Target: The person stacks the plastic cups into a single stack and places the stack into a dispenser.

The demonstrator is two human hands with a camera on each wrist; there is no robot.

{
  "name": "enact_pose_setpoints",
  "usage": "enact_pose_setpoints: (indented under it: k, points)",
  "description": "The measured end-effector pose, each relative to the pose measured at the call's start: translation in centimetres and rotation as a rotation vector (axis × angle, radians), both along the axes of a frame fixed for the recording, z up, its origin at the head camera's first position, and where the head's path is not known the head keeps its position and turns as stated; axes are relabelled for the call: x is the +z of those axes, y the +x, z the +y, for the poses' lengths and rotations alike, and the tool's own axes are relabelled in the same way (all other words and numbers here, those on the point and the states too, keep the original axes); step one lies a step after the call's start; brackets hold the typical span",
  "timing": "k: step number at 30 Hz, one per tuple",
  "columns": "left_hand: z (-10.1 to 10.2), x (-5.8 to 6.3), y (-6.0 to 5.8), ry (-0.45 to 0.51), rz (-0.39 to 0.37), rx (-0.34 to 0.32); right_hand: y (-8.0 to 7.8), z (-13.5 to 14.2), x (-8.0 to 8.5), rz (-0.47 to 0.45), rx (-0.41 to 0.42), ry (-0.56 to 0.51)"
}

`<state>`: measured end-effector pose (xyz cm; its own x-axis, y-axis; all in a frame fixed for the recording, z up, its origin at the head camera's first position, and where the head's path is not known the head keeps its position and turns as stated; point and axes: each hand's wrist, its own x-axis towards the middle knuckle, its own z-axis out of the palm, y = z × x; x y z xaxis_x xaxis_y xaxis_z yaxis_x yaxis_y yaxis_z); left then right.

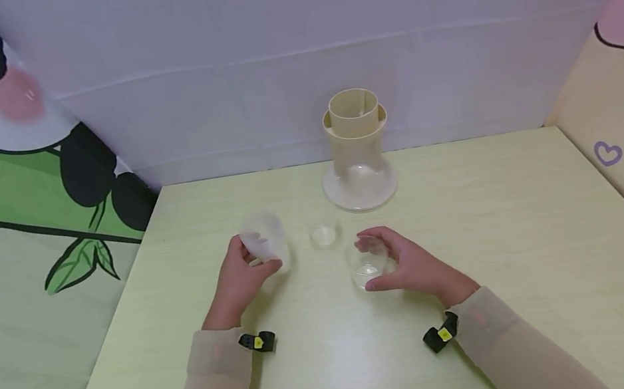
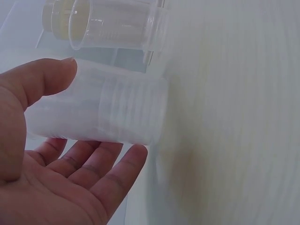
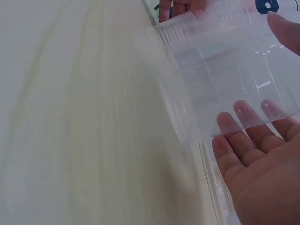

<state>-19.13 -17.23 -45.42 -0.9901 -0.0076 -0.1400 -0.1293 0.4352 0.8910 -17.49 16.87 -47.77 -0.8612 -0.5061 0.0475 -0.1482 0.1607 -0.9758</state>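
Observation:
My left hand (image 1: pixel 240 279) grips a frosted white plastic cup (image 1: pixel 265 234), thumb on one side and fingers on the other. The cup leans, and rings ridge its wall (image 2: pixel 133 105) in the left wrist view. A clear plastic cup (image 1: pixel 367 259) is in my right hand (image 1: pixel 410 266), between thumb and fingers; the fingers show through its wall (image 3: pixel 206 105) in the right wrist view. Between and slightly beyond the hands, a second clear cup (image 1: pixel 324 234) stands on the table, its outline faint.
At the table's back stands a beige cylinder (image 1: pixel 357 154) on a round white base, with a narrower tube (image 1: pixel 355 114) in its top. Behind it hangs a pale cloth wall (image 1: pixel 215 115). The light wooden tabletop (image 1: pixel 522 223) extends right of the hands.

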Motion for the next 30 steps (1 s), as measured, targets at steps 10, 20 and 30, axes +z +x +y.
enact_pose_setpoints:
  k: [10, 20, 30]
  points:
    - [-0.07, 0.02, 0.01, 0.001, -0.002, 0.002, 0.09, 0.05, -0.34, 0.025, 0.026, -0.018]
    - [-0.09, 0.0, -0.03, -0.01, -0.009, -0.001, 0.02, 0.23, -0.33, 0.018, 0.034, -0.038]
    - [-0.07, -0.01, 0.0, -0.018, -0.012, 0.001, 0.09, 0.32, 0.24, 0.013, 0.015, -0.049]
